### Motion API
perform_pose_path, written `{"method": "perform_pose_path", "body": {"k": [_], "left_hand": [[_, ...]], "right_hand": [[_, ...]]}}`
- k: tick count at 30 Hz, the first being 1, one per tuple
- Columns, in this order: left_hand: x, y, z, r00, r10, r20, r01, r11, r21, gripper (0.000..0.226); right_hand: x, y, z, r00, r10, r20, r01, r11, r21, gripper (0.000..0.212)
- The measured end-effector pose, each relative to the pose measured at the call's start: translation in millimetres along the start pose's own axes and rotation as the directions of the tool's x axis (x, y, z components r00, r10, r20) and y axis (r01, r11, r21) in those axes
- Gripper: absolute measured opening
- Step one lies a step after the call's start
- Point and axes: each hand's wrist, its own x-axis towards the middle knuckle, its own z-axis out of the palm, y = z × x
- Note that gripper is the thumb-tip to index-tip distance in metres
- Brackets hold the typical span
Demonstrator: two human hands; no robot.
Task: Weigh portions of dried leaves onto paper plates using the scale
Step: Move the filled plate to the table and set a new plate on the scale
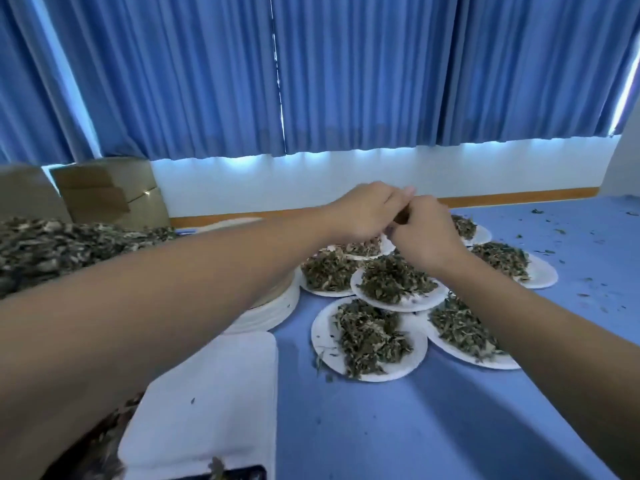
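Nearest, low L: white scale point(207, 393), dark display at bottom edge. Next out: filled paper plates point(322, 327) clustered centre-R on blue table point(415, 427); plate stack point(277, 306) just L of them; loose leaf pile point(52, 247) further L. Farthest: left hand point(363, 213) & right hand point(424, 233), touching each other above back plate point(388, 248), fingers curled inward. Pinching what, can't tell. Back plate directly beneath both hands; scale well back toward body & L, so prob. left hand's side for any carry.
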Motion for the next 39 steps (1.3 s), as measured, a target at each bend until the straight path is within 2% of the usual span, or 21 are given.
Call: {"method": "perform_pose_path", "body": {"k": [2,3,5,9,12,14,17,26,30,34,39], "left_hand": [[-36,-25,-31,0.999,-0.022,0.031,0.018,0.993,0.116,0.06],[-54,-37,-44,0.999,-0.027,0.039,0.02,0.988,0.154,0.059],[-90,-58,-68,0.998,-0.049,0.048,0.04,0.985,0.168,0.056],[-149,-91,-95,0.993,-0.094,0.074,0.079,0.98,0.185,0.046],[-181,-109,-106,0.989,-0.102,0.111,0.07,0.963,0.261,0.053],[-194,-120,-107,0.99,-0.066,0.128,0.026,0.958,0.286,0.042],[-203,-130,-105,0.989,-0.044,0.139,0.005,0.963,0.271,0.026],[-204,-135,-105,0.994,0.053,0.092,-0.068,0.984,0.166,0.02],[-204,-134,-105,0.994,0.044,0.099,-0.058,0.987,0.147,0.019],[-205,-135,-106,0.993,0.05,0.103,-0.065,0.987,0.146,0.019],[-205,-136,-106,0.993,0.055,0.1,-0.069,0.988,0.141,0.019]], "right_hand": [[-7,-33,19,0.992,-0.099,0.082,0.099,0.995,0.002,0.024],[-11,-49,28,0.984,-0.148,0.096,0.147,0.989,0.026,0.026],[-18,-76,45,0.965,-0.237,0.112,0.23,0.971,0.072,0.034],[-24,-109,68,0.908,-0.363,0.21,0.351,0.932,0.096,0.016],[-26,-121,75,0.808,-0.47,0.356,0.481,0.874,0.062,0.015],[-28,-124,76,0.731,-0.517,0.446,0.572,0.82,0.012,0.016],[-27,-124,76,0.674,-0.551,0.491,0.657,0.752,-0.057,0.019],[-22,-127,76,0.563,-0.67,0.484,0.797,0.596,-0.101,0.02],[-23,-131,76,0.511,-0.658,0.553,0.844,0.504,-0.181,0.036],[-25,-135,73,0.502,-0.639,0.583,0.857,0.459,-0.235,0.041],[-25,-135,75,0.475,-0.648,0.595,0.878,0.396,-0.269,0.036]]}}
